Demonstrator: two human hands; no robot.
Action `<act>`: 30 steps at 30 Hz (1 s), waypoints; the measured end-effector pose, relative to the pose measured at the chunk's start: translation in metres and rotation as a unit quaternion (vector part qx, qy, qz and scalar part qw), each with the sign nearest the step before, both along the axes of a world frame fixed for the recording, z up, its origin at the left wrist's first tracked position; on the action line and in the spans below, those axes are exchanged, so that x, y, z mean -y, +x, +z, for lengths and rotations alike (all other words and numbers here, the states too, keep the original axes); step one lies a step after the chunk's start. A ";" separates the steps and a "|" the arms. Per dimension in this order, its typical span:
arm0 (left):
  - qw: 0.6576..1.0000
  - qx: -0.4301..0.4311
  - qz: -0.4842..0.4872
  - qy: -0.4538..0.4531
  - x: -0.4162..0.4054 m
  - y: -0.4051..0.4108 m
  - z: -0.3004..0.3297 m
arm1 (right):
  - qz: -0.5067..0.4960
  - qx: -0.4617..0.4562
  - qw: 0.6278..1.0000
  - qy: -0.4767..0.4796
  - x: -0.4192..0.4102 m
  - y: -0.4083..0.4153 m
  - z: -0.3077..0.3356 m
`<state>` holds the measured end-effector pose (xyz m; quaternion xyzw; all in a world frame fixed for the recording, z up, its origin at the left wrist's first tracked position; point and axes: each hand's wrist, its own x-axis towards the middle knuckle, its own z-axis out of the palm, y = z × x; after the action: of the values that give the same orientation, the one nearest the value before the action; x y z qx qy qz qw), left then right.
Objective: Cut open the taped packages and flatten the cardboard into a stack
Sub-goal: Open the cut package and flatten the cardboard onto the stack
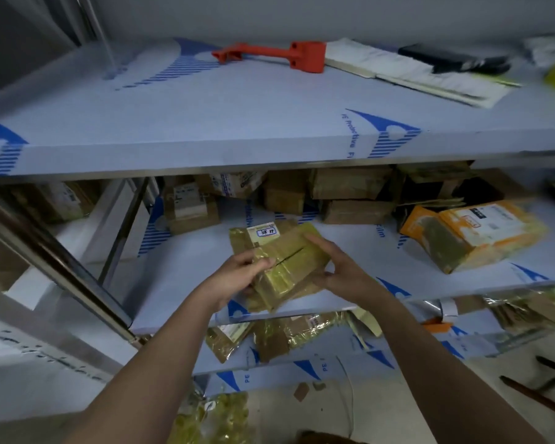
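Note:
A small cardboard package point(289, 264) wrapped in yellowish tape sits at the front of the middle shelf point(186, 283), on top of flattened taped cardboard point(260, 304). A dark slit runs across its top, and a white label is stuck on its far end. My left hand point(241, 274) grips its near left end, thumb on top. My right hand point(340, 267) holds its right side, fingers laid over the top edge. An orange cutter tool point(276, 54) lies on the top shelf point(237, 123), out of either hand.
More taped boxes point(350, 193) are piled at the back of the middle shelf. An orange-and-yellow padded parcel point(471, 232) lies at the right. Opened wrappings point(279, 334) fill the lower shelf. A metal post point(61, 261) slants at the left. Papers point(407, 72) lie on the top shelf.

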<state>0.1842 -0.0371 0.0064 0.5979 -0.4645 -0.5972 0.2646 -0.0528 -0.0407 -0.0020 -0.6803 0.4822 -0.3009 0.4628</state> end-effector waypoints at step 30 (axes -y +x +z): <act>0.975 0.022 0.214 -0.062 0.025 -0.042 -0.021 | -0.347 -0.236 0.905 -0.074 0.028 -0.052 -0.073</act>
<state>0.1423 -0.0619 -0.0143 0.6791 -0.3677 -0.4829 0.4127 -0.1049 -0.0687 -0.0747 -0.5531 0.7594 -0.3083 0.1499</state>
